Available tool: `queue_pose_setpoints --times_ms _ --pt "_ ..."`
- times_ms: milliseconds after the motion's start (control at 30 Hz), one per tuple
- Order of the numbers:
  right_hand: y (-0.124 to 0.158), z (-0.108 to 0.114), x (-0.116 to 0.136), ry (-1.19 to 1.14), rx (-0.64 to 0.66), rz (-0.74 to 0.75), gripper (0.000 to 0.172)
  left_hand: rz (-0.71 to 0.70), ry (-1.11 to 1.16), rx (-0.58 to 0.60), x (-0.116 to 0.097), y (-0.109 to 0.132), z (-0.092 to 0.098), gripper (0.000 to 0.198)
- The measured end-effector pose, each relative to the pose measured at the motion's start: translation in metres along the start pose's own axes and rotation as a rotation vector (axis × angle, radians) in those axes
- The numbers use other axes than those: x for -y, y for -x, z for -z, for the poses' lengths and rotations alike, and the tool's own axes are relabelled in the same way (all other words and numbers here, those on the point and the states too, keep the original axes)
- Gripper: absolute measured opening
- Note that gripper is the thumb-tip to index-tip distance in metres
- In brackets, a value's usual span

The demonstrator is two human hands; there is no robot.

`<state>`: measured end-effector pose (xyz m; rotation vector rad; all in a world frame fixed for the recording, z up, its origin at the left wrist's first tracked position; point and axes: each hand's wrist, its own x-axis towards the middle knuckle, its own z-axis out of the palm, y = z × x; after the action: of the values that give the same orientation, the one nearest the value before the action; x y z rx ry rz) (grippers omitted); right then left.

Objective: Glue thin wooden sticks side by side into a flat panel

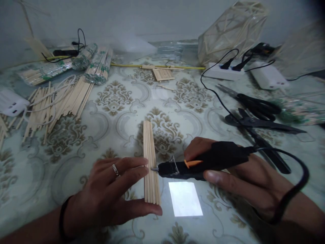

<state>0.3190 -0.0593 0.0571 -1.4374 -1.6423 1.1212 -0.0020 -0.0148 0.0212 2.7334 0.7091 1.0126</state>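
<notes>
My left hand (111,189) steadies a narrow strip of wooden sticks (150,145) laid side by side. Its thumb presses the near end and its fingertips rest on the left edge. My right hand (228,176) is wrapped round a black hot glue gun (218,157) with an orange trigger. The metal nozzle points left and meets the strip's right side near the middle, close to my left fingertips. Thin strands of glue cling to the front of the gun. Its cord runs over my right wrist.
Loose sticks (76,96) and bagged sticks (99,66) lie at the left. Scissors (251,101) and black pliers-like tools (264,125) lie at the right. Behind stand a white power strip (223,72), a stick-framed structure (231,30) and a small stick panel (164,74).
</notes>
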Motion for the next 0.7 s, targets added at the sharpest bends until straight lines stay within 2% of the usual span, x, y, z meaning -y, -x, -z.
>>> queue_pose_setpoints --times_ms 133,300,467,700 --pt "0.0 -0.001 0.002 0.005 -0.039 -0.053 0.034 0.02 -0.013 -0.03 0.001 0.0 0.001 0.061" --pt "-0.001 0.001 0.006 0.016 -0.03 -0.027 0.032 -0.004 -0.009 -0.024 0.002 -0.003 0.0 0.06" --pt "-0.001 0.001 0.008 -0.037 0.015 -0.028 0.034 0.044 -0.004 -0.022 0.0 -0.004 -0.001 0.06" --pt "-0.001 0.002 0.013 -0.042 0.076 -0.007 0.04 0.003 0.066 -0.023 0.004 -0.007 -0.001 0.057"
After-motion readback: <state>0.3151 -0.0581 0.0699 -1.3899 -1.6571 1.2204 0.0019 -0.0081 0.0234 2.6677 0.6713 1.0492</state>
